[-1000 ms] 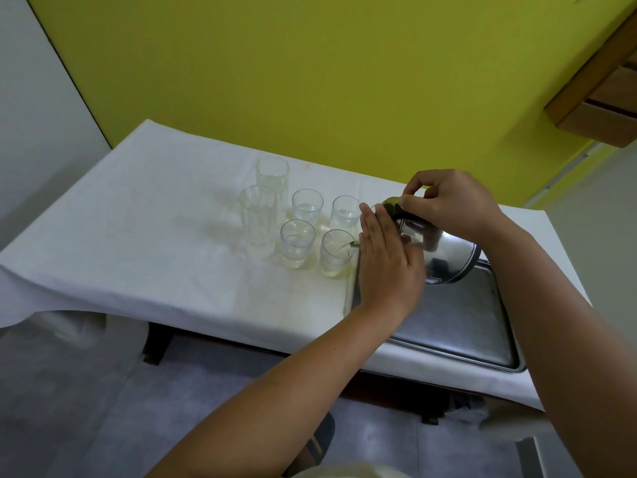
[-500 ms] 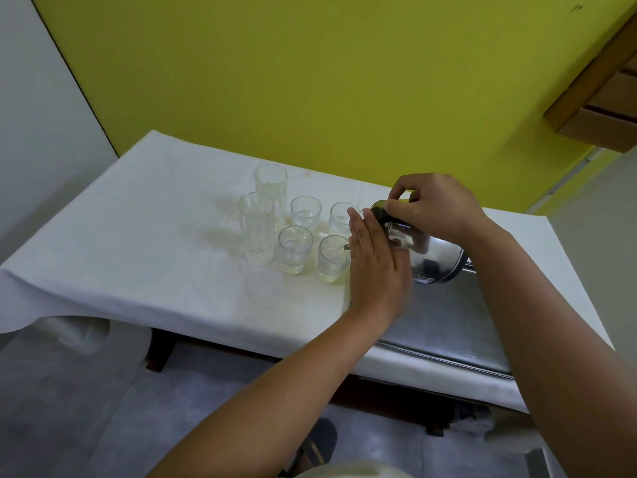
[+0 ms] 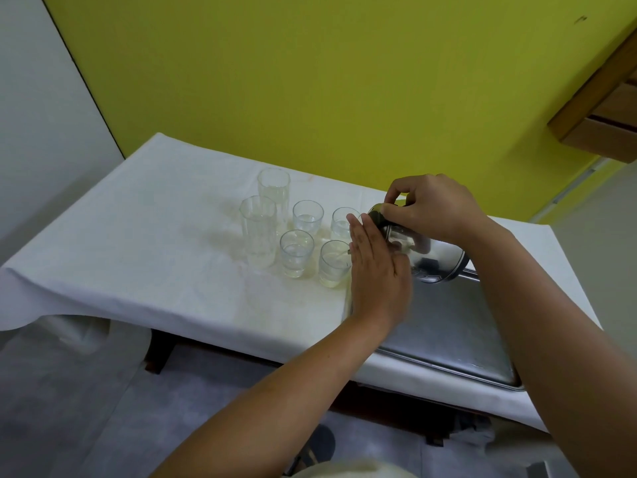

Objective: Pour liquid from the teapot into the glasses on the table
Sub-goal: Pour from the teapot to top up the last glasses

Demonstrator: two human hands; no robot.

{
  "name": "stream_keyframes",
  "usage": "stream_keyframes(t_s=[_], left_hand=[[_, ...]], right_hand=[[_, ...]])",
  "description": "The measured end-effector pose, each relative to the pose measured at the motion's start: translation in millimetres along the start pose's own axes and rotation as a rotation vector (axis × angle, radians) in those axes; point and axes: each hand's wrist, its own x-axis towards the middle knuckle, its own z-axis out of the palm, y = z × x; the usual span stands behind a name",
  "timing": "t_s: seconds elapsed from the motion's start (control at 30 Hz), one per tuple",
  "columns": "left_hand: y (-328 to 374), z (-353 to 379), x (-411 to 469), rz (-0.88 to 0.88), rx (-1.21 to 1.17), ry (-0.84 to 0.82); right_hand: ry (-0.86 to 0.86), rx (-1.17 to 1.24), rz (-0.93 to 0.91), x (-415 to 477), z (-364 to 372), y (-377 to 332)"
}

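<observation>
A table [image 3: 138,236] under a stained white cloth stands against a yellow wall [image 3: 310,81], with a white wall at left, wooden shelving [image 3: 606,108] at upper right and grey floor below. Six glasses stand grouped near the middle: two tall glasses [image 3: 259,232] at left, four short glasses [image 3: 296,253] beside them, each holding a little pale liquid. A steel tray [image 3: 455,326] lies at the right end. The teapot [image 3: 424,253] is tipped steeply over the tray's left edge, top toward the nearest short glass. The right hand [image 3: 434,208] is closed around the teapot's top from above. The left hand [image 3: 375,267] lies flat, fingers straight, pressed against the teapot's near side, gripping nothing. That hand hides the spout, so any stream is not visible. The handle is covered too.
</observation>
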Motion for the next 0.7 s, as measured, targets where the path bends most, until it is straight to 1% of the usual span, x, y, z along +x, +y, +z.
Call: stream_keyframes(t_s=[0.13,0.27,0.37,0.43,0.5,0.7], left_hand=[[0,3,0,0.012,0.062,0.010],[2,1,-2,-0.020,0.024,-0.007],[6,-5,-3,-0.073,-0.080,-0.015],[15,-16,-6,-0.151,-0.288,0.007],[20,-26,-9,-0.163,-0.399,0.033],[23,-28,-10,-0.161,-0.426,0.052]], right_hand=[[-0.012,-0.005,-0.013,1,-1,-1],[-0.018,-0.011,-0.024,2,-1,-3],[-0.021,-0.025,-0.041,3,-2,-4],[-0.025,-0.039,-0.047,4,-2,-5],[-0.032,-0.054,-0.056,5,-2,-6],[-0.041,-0.066,-0.066,5,-1,-7]])
